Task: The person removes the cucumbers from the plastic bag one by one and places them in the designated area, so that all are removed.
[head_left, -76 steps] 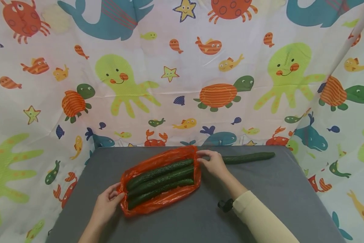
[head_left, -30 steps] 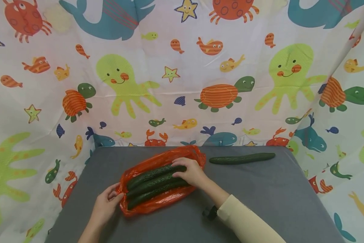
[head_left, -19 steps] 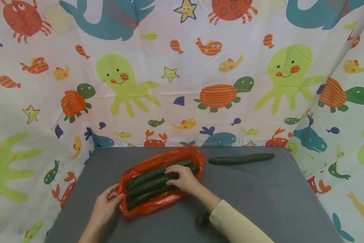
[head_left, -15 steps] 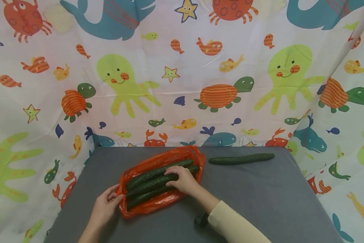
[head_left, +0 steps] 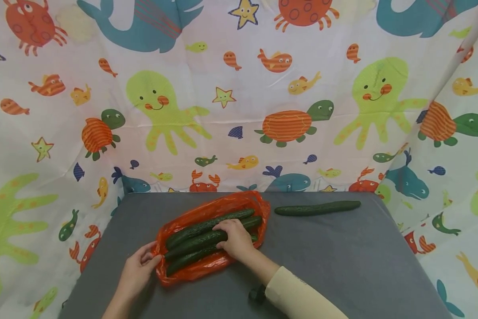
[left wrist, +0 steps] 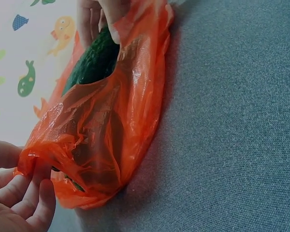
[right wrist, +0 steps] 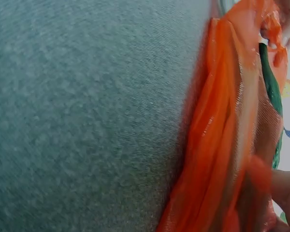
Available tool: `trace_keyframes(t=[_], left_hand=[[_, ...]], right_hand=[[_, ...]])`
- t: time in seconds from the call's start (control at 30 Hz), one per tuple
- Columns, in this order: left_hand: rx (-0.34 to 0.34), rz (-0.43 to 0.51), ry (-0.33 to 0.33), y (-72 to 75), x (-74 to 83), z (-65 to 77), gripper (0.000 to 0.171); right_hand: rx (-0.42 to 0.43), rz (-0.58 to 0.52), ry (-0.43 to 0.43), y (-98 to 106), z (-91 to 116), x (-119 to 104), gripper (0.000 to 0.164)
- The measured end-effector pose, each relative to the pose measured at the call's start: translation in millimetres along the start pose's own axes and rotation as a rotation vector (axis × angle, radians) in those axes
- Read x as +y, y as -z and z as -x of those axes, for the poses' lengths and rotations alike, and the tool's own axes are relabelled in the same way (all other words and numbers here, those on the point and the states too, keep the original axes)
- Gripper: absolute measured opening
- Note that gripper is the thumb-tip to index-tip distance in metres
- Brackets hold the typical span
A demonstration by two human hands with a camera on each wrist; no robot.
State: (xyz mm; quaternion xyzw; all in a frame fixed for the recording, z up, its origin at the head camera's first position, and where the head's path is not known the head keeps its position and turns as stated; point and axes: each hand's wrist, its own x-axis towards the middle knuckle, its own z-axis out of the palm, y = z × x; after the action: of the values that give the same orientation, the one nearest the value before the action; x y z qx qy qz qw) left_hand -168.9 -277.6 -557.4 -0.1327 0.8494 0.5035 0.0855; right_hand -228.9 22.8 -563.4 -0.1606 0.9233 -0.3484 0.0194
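Note:
An orange plastic bag (head_left: 204, 269) lies spread on the table with three long dark green cucumbers side by side in its opening. At its left end my left hand (head_left: 137, 268) pinches the bag's edge between thumb and fingers; the left wrist view shows the gathered film (left wrist: 31, 162) there. My right hand (head_left: 239, 241) reaches over from the right and grips the middle cucumber (head_left: 196, 243), fingers on the far side, thumb on the near side. Behind it lies the back cucumber (head_left: 207, 228); the front cucumber (head_left: 188, 260) is partly hidden under that hand.
A single cucumber (head_left: 317, 208) lies outside the bag, near the back of the grey table (head_left: 342, 257). Behind and beside the table hangs a white curtain (head_left: 199, 97) printed with sea animals. A black wrist device (head_left: 257, 294) hangs below the right sleeve.
My right hand has let go of the bag's right edge and moved left onto the cucumbers, most recently sliding slightly farther left. My left hand stays at the bag's left end.

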Motion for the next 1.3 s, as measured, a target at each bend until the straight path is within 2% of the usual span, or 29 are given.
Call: trace_keyframes(t=[0.17,0.47,0.8,1.13,1.3], left_hand=[[-0.004,0.025,0.001,-1.0,1.4,-0.8,0.050],[0.004,0.043,-0.006,1.3,2.0,0.6,0.049],[0.003,0.036,-0.001,5.8,-4.1,-1.3,0.050],[0.016,0.034,0.003,4.7,-2.5,-0.3,0.048],[0.014,0.029,0.005,4.2,-1.9,0.8,0.049]], right_hand=[[0.028,0.059,-0.004,-2,0,-3,0.046],[0.038,0.064,0.077,-4,-4,-2,0.039],[0.000,0.057,0.042,5,-7,-6,0.038],[-0.023,0.035,0.020,17,-8,-8,0.040],[-0.014,0.017,0.042,22,-7,-8,0.040]])
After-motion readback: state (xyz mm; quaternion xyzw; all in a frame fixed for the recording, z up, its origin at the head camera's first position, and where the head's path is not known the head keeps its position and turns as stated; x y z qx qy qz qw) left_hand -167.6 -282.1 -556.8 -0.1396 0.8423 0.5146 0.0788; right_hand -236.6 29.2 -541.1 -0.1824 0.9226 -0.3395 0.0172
